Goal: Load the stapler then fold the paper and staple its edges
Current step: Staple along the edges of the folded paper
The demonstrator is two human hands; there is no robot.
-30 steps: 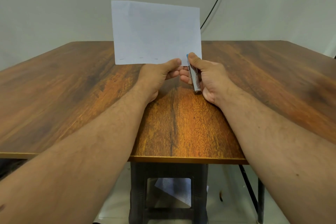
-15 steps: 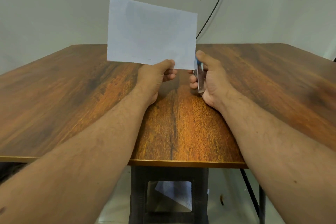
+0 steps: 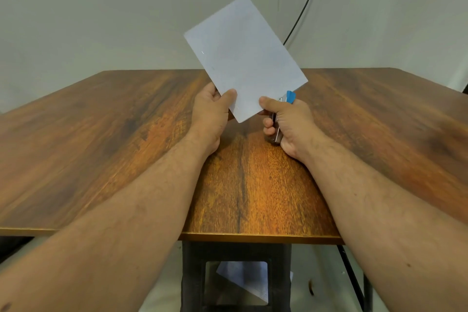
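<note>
- Nearest the camera, two bare forearms reach forward over the front edge of the brown wood-grain table (image 3: 126, 121); under that edge a dark metal frame (image 3: 235, 256) shows, with a loose white sheet on the floor (image 3: 243, 278) behind it.
- The left hand (image 3: 211, 114) pinches the folded white sheet of paper (image 3: 244, 58) at its lower left edge, thumb on the near face and the other fingers behind it.
- The right hand (image 3: 291, 123) has its fingers curled round the small metal stapler with a blue tip (image 3: 281, 119), thumb laid along the top and reaching toward the paper's lowest corner. The blue tip pokes up just beside the paper's lower right edge.
- The paper is held up off the table, tilted, with its long axis running from the lower corner between the two hands up and to the left. A staple shows near its upper left edge (image 3: 202, 52); a second one lower on that edge may be there, but it is too faint to be sure.
- The move ahead turns on this, I judge: the unstapled lower right edge lies just left of and above the stapler's mouth, so the right hand is the nearer one to it and needs only a slight swing of the stapler inward to take that edge.
- Whether the stapler already touches the paper cannot be told from here.
- Farthest off, a grey wall with a black cable (image 3: 304, 2) running down it.
</note>
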